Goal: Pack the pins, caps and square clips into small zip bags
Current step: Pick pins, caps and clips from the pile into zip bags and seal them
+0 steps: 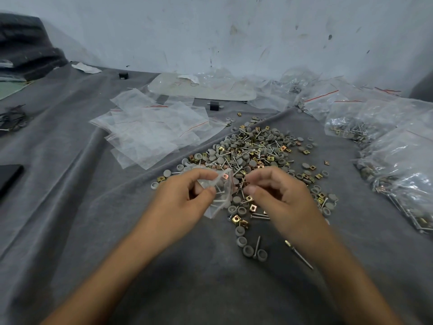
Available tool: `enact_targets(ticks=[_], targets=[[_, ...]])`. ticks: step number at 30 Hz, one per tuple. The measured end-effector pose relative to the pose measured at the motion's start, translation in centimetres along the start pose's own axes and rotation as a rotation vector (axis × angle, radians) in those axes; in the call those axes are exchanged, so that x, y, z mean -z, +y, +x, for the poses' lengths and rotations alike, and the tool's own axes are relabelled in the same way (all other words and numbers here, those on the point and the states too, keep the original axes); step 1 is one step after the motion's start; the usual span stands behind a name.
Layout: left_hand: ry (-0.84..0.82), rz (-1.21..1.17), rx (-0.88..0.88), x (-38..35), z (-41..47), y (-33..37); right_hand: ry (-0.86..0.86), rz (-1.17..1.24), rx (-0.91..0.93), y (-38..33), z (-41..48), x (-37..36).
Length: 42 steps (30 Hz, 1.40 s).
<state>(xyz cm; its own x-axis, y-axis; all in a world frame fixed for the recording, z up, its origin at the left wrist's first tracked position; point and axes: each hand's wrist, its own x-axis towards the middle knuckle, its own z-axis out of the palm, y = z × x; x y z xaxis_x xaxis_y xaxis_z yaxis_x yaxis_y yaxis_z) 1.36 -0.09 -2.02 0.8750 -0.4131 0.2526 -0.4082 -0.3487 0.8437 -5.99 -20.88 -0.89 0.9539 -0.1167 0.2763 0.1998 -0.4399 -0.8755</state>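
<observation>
A heap of grey caps, silver pins and brass square clips (257, 151) lies on the grey cloth in the middle. My left hand (185, 198) pinches a small clear zip bag (220, 191) that holds some pins, caps and a clip, with its mouth towards the right. My right hand (276, 193) hovers right beside the bag's mouth with thumb and fingers curled together over the heap's near edge; I cannot make out a part between its fingertips.
A stack of flat zip bags (150, 130) lies to the left of the heap. Filled bags (398, 165) are piled along the right side and back. A dark flat object (9, 177) sits at the left edge. The wall rises behind.
</observation>
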Motion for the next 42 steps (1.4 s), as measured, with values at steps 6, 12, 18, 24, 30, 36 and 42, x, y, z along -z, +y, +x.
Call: enact_targets(ticks=[6,12,18,24,30,36,42], targets=[[0.001,0.004,0.003,0.2,0.0,0.5,-0.347,-0.566,0.010,1.0,-0.3,1.1],[0.018,-0.006,0.009,0.3,-0.1,0.7,-0.422,-0.691,-0.021,0.9,-0.1,0.5],[0.010,-0.003,0.024,0.3,-0.1,0.7,-0.469,-0.696,-0.053,1.0,-0.1,0.8],[0.004,0.008,0.023,0.2,-0.1,0.5,-0.422,-0.666,-0.039,0.9,-0.3,0.8],[-0.010,0.004,0.027,0.2,-0.2,0.5,-0.421,-0.682,-0.040,0.8,-0.3,0.7],[-0.005,-0.002,0.030,0.2,-0.2,0.7,-0.416,-0.709,-0.020,0.8,-0.3,0.5],[-0.003,-0.002,0.032,0.2,-0.1,0.8,-0.391,-0.697,-0.012,0.9,-0.3,0.2]])
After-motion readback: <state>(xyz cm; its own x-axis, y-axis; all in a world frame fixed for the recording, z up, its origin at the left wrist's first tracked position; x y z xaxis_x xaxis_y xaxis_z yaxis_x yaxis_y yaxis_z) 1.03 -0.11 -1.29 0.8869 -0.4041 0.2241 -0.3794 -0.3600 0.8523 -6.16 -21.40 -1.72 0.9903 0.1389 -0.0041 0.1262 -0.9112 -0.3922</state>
